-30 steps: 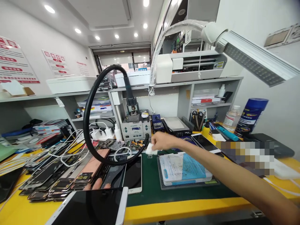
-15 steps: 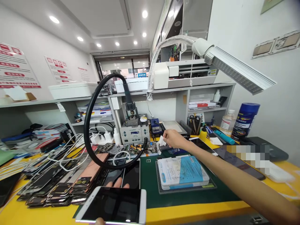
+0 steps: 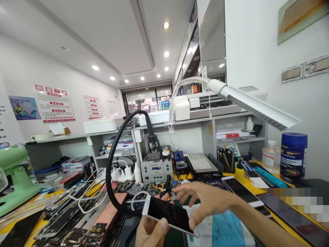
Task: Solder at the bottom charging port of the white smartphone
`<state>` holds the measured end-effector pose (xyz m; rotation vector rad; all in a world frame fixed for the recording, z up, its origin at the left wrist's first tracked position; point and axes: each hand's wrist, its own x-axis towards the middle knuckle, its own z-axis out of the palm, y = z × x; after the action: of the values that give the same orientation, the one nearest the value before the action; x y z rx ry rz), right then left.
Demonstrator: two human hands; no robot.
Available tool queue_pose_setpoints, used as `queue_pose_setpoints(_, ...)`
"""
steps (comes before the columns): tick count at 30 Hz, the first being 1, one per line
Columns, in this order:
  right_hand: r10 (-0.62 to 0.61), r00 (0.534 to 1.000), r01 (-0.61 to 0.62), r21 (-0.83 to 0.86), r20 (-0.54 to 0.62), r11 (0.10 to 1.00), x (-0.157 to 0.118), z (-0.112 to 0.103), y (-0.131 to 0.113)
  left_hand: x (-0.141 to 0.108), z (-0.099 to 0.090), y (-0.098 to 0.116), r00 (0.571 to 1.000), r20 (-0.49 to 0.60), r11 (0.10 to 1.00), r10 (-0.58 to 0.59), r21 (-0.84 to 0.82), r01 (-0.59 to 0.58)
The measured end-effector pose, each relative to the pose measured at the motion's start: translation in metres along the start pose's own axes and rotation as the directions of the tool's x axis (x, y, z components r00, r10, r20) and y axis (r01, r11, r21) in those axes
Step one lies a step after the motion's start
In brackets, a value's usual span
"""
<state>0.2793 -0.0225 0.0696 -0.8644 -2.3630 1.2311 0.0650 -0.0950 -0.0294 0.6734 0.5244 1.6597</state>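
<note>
A white-framed smartphone with a dark screen is tilted up in front of me, low in the view. Around its left end and lower edge, my left hand is closed, thumb on the near edge and fingertips showing behind. My right hand hovers over the phone's right end with fingers spread and the thumb near its edge; I cannot tell if the thumb touches. Nothing shows in that hand. Beneath it lies a blue-and-white box, partly covered by the hand and forearm.
A hot-air station with a looping black hose stands behind the phone. Stacked phone parts and white cables lie left. Another white phone, a yellow bottle and a blue-capped can are right. A lamp hangs above.
My right hand has come back from a white, tissue-like piece at the bench's rear to the phone, its fingers spreading. The left hand has raised and turned the phone. The view has tilted up.
</note>
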Motion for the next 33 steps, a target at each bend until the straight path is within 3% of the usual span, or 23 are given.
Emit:
queue_pose_setpoints(6,-0.083,0.976,0.116,0.158,-0.199,0.981,-0.006,0.006,0.01,0.048,0.033,-0.011,0.997,0.08,0.987,-0.024,0.157,0.011)
queue_pose_setpoints(14,-0.064,0.934,0.133,0.178,-0.351,0.975,-0.016,-0.006,0.031,0.073,0.059,-0.027,0.966,0.254,0.966,-0.047,0.258,-0.021)
queue_pose_setpoints(23,-0.053,0.968,0.08,0.101,-0.247,0.992,-0.013,-0.018,0.038,0.068,0.046,-0.029,0.953,0.272,0.943,-0.135,0.33,0.04)
queue_pose_setpoints(25,-0.042,0.961,0.058,0.051,-0.275,0.997,-0.016,-0.021,0.034,0.067,0.042,-0.029,0.947,0.283,0.941,-0.152,0.335,0.051)
queue_pose_setpoints(29,-0.038,0.903,-0.004,-0.096,-0.428,0.995,-0.02,-0.02,0.025,0.063,0.041,-0.029,0.923,0.333,0.933,-0.193,0.352,0.068)
queue_pose_setpoints(33,-0.019,0.922,0.0,-0.05,-0.388,0.999,-0.017,-0.012,0.018,0.061,0.045,-0.028,0.903,0.373,0.925,-0.212,0.376,0.062)
